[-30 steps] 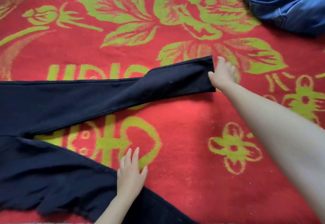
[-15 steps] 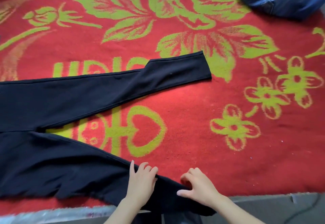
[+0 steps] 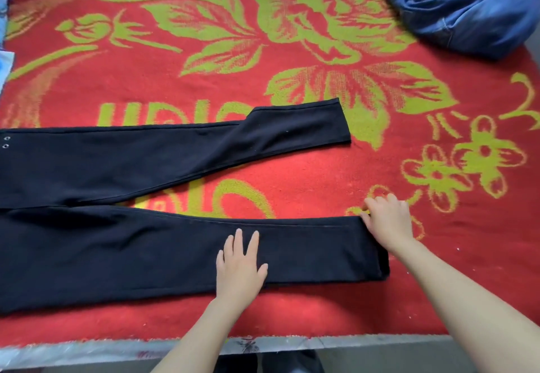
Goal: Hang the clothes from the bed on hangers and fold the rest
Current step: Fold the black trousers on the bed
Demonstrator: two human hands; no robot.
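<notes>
The red flowered blanket [image 3: 292,173] carries the black trousers [image 3: 117,162], which lie flat from its left edge to the middle, with the legs spread apart. Crumpled blue jeans [image 3: 467,18] lie at the far right corner. The left hand [image 3: 239,267] presses on the near leg with straight, slightly spread fingers. The right hand [image 3: 388,223] seems to pinch its hem with curled fingers. I think it is best to anchor with the palm, pull the hem taut, then lay this leg seam to seam on the far one.

The bed [image 3: 409,299] carried a red, green-flowered cover; black trousers [image 3: 117,249] lay flat at eight o'clock, crumpled jeans [image 3: 467,18] at two o'clock.
</notes>
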